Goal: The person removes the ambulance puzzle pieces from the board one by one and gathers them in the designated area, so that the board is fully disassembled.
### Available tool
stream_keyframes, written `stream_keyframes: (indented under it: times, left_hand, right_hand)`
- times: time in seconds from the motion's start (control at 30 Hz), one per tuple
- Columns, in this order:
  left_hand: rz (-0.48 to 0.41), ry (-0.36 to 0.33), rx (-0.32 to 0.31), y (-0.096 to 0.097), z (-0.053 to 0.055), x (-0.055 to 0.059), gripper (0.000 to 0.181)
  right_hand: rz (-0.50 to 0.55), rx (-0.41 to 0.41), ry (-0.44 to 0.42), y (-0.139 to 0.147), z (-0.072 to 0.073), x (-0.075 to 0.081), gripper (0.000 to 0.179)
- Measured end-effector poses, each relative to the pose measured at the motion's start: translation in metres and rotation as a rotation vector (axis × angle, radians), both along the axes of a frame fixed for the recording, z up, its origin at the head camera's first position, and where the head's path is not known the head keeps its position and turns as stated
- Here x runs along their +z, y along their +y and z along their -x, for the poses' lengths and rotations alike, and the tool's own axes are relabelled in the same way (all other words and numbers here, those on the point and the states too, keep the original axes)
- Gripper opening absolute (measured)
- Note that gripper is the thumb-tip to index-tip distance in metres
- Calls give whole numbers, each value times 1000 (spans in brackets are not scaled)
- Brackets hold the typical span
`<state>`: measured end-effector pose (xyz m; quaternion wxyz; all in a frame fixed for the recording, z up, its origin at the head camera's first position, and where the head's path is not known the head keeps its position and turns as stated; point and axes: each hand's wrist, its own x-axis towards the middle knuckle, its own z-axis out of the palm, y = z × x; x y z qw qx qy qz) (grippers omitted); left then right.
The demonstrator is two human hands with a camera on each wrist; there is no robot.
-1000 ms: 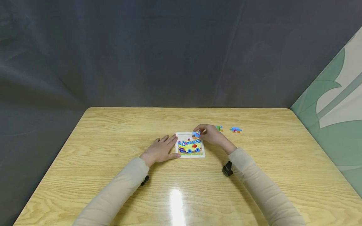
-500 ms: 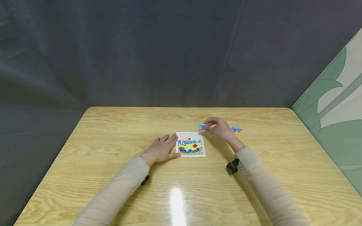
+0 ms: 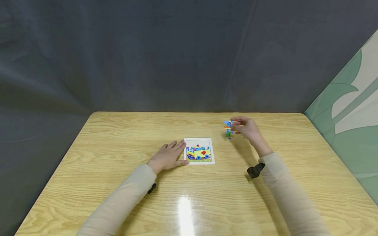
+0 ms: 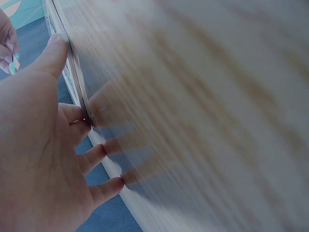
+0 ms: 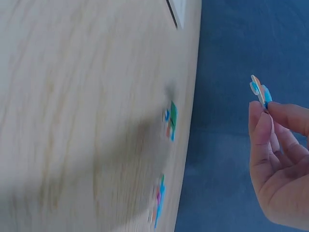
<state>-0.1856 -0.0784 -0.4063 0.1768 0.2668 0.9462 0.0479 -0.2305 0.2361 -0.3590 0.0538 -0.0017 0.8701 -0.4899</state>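
My left hand [image 3: 169, 156] lies with spread fingers at the left edge of a white-framed jigsaw puzzle [image 3: 199, 139], thumb and fingertips on its frame. The puzzle shows a yellow ambulance, and a white strip of its board lies bare along the top. My right hand [image 3: 246, 128] is raised over the table, right of and beyond the frame. It pinches a blue and orange puzzle piece [image 5: 261, 91] between thumb and fingers. Below that hand, a green and blue puzzle piece [image 5: 172, 121] lies on the table. Another blue and pink piece [image 5: 159, 202] lies near it, mostly hidden in the head view.
The wooden table [image 3: 118, 131] ends at a dark curtain [image 3: 177, 59] at the back. A green and white patterned panel [image 3: 354, 108] stands along the right side. Black wrist straps [image 3: 255, 170] sit at both cuffs.
My right hand has lifted the blue and orange piece away from the puzzle's top right corner and carried it right and farther back. My left hand has stayed in place.
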Motion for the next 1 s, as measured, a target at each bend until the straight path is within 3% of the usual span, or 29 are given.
stream_keyframes:
  times: [0.2, 0.5, 1.0]
  left_hand:
    - [-10, -1, -1, 0, 0, 0, 80]
    - [-8, -5, 2, 0, -1, 0, 80]
    - [-7, 1, 2, 0, 1, -2, 80]
  right_hand:
    - [75, -44, -23, 20, -3, 3, 45]
    - [92, -72, -25, 45, -6, -1, 46]
    - [40, -155, -78, 89, -4, -18, 47]
